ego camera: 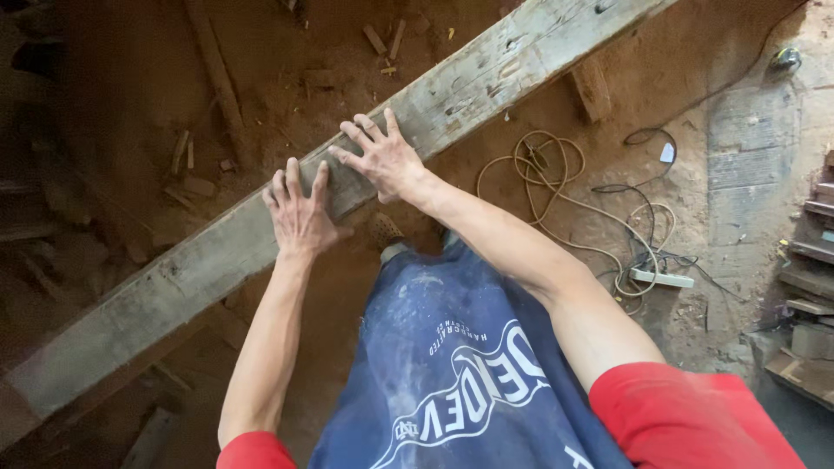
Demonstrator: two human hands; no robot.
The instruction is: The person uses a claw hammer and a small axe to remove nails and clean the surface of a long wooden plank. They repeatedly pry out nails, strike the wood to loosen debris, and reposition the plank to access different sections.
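- The long weathered beam is running slantwise across the view, from the lower left to the upper right, above a floor of sawdust and offcuts, and both hands are pressing flat on its upper face near its middle.
- The left hand is lying palm down with its fingers spread wide and gripping nothing; the right hand, just up the beam from it, is doing the same, fingers splayed toward the beam's far edge.
- Since neither hand is closing around the beam, I judge that it could be slipping or rolling away under a push, with nothing wrapped around it to check it.
- The beam's face is looking rough, cracked and pitted with holes, so bare palms sliding along it are risking splinters.
- What is carrying the beam is hidden from view; if it is resting loosely, weight leaned onto it could be tipping one end.
- To the right of the beam, a pale coiled cable and a white power strip are lying on the floor, and a foot stepping that way could be catching in the loops.
- Wood scraps beyond the beam are making the footing uneven.
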